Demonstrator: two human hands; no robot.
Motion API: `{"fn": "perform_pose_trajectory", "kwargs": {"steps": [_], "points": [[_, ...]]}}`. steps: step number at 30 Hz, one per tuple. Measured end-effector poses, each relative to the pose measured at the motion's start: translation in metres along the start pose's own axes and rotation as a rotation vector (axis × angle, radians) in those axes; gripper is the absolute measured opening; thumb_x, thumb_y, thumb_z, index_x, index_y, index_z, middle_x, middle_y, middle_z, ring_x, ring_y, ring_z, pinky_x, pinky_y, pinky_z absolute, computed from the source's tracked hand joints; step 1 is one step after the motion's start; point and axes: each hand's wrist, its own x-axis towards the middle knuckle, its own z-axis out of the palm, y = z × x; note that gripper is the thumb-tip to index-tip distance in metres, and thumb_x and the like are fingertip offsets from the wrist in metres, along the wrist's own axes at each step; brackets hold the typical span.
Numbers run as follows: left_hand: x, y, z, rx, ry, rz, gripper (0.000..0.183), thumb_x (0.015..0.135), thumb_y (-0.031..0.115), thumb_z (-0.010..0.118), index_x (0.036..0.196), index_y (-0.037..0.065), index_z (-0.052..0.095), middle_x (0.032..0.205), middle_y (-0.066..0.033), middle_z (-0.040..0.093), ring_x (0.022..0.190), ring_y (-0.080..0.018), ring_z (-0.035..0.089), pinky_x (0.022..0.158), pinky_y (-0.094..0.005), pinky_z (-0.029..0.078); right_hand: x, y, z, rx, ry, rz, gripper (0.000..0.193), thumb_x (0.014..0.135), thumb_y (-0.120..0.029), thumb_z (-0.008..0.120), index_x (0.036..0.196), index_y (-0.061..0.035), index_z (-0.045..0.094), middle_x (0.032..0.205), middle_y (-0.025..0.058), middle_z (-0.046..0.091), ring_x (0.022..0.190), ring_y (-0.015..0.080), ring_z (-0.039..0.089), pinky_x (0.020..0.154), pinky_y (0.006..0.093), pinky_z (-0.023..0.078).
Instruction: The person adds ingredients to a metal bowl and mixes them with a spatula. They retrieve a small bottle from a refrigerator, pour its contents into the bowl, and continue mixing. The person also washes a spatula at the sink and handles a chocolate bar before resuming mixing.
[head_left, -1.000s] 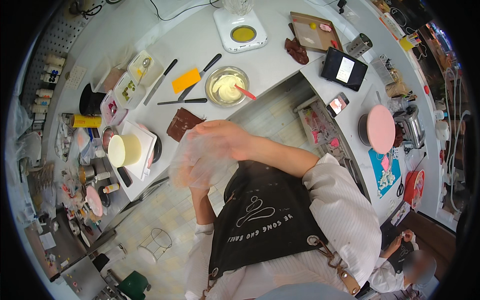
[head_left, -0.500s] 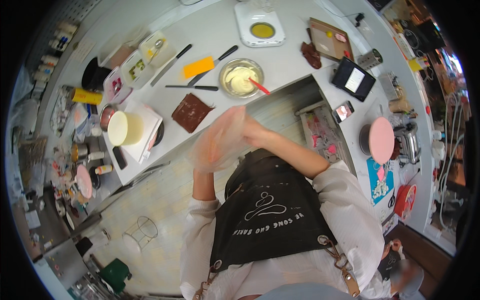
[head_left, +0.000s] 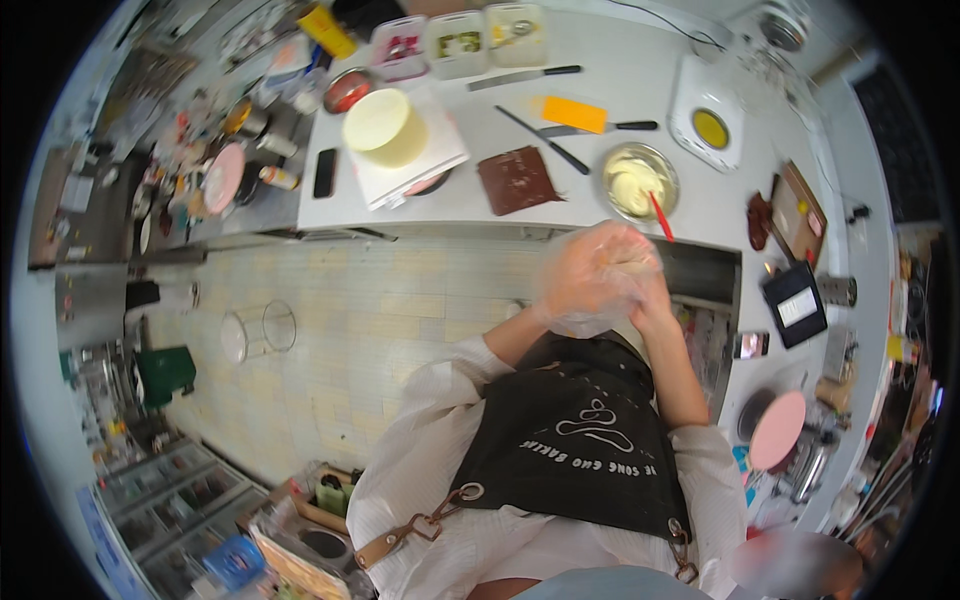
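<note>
In front of my apron, beyond the counter's front edge, my hands are together at a thin clear plastic glove. My left hand shows through the loose plastic, its fingers blurred. On the right side, my right hand is closed at the plastic, its fingertips partly hidden. Just beyond stands a metal bowl of pale cream with a red spatula leaning in it. A flat brown sheet lies left of the bowl. Farther left is a tall pale-yellow cake on a white board.
Knives and an orange scraper lie on the counter behind the bowl. Tubs of coloured pieces line the back. A white scale, a tray, a black tablet and a phone are at the right.
My view has swung left, so the counter appears turned and farther right. Both hands stay together at the plastic glove, now nearer the cream bowl in the picture.
</note>
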Motion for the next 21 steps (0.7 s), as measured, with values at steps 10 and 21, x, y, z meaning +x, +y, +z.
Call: {"fn": "perform_pose_trajectory", "kwargs": {"steps": [10, 21], "points": [[0.006, 0.043, -0.003, -0.076, 0.266, -0.175, 0.044, 0.081, 0.014, 0.073, 0.12, 0.001, 0.056, 0.115, -0.0106, 0.06, 0.103, -0.0181, 0.06, 0.09, -0.0325, 0.048, -0.011, 0.012, -0.041, 0.095, -0.383, -0.077, 0.038, 0.089, -0.003, 0.059, 0.127, -0.0008, 0.054, 0.12, 0.0118, 0.064, 0.107, 0.022, 0.064, 0.091, 0.0357, 0.054], [-0.019, 0.023, -0.007, -0.045, 0.244, -0.075, 0.031, 0.083, 0.012, 0.072, 0.109, 0.0, 0.061, 0.111, -0.0118, 0.059, 0.105, -0.02, 0.058, 0.09, -0.0347, 0.049, -0.012, 0.046, -0.003, -0.815, -0.019, -0.738, 0.032, 0.074, -0.009, 0.075, 0.103, 0.001, 0.067, 0.111, 0.0104, 0.065, 0.108, 0.0256, 0.057, 0.094, 0.0376, 0.044]]}}
